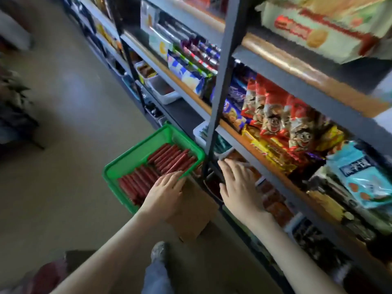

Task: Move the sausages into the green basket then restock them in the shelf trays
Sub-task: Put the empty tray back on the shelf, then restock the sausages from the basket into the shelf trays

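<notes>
Shelf rack on your right, green basket on the floor beside it, sausages packed inside. Restocking looks due. Left hand lies flat on them, fingers together; right hand is spread and empty by the low shelf tray. Next, grip a bunch.

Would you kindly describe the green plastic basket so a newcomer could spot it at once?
Find the tall dark metal shelving unit stocked with snacks. Low beside its upright post sits the green plastic basket, the left hand at its rim. Unlike the white trays nearby, it is bright green and holds red sausages.
</notes>
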Demonstrator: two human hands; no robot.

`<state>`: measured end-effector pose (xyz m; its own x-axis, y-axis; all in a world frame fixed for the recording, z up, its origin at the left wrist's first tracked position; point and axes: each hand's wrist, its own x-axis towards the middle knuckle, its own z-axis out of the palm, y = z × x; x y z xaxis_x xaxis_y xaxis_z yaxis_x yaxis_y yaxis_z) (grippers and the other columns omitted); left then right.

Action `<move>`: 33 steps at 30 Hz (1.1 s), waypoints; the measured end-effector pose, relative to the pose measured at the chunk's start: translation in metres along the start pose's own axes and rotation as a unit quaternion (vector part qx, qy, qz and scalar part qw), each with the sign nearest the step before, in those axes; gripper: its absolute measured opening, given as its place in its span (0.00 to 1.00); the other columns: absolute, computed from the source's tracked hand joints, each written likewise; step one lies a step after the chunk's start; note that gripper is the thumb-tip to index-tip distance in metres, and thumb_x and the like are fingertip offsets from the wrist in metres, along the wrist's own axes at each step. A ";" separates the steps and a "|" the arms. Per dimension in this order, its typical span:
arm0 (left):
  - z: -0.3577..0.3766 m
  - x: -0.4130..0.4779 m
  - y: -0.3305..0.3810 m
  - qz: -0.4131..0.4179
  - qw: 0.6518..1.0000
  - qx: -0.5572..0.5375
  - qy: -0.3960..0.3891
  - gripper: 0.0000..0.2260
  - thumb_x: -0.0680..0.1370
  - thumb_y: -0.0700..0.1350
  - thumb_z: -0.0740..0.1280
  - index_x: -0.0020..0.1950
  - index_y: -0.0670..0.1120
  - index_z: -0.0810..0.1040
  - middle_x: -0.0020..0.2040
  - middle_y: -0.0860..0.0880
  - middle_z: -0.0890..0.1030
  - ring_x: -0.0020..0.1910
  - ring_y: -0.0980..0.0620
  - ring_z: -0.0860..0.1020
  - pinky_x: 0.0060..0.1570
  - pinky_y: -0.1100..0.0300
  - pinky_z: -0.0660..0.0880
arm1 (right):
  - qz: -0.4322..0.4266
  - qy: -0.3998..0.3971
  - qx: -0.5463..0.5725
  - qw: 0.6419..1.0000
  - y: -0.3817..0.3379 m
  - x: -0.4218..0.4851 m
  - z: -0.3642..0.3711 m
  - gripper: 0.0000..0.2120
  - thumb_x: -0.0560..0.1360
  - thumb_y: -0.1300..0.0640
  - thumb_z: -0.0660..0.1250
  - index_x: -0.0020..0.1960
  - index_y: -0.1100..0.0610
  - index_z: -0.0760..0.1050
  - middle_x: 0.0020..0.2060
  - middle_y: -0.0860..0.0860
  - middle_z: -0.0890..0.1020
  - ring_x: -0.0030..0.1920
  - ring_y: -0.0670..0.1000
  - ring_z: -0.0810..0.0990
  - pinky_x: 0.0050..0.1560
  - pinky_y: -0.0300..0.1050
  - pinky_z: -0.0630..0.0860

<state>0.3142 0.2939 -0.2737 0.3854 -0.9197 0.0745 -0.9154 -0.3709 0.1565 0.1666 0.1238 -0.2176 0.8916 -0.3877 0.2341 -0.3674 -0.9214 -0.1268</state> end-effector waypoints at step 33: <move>0.225 -0.058 -0.300 -0.132 0.968 -0.117 -0.176 0.42 0.67 0.55 0.72 0.76 0.41 0.60 0.77 0.38 0.56 0.76 0.39 0.54 0.70 0.40 0.43 | 0.274 -0.454 0.247 0.811 -0.197 0.161 0.402 0.16 0.67 0.61 0.72 0.54 0.61 0.75 0.47 0.56 0.80 0.44 0.55 0.78 0.41 0.40 0.70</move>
<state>0.5398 0.4295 -0.5468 0.5012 -0.7989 -0.3323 -0.7226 -0.5978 0.3472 0.4892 0.2535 -0.5424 0.5396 -0.3486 -0.7664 -0.8237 -0.4066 -0.3951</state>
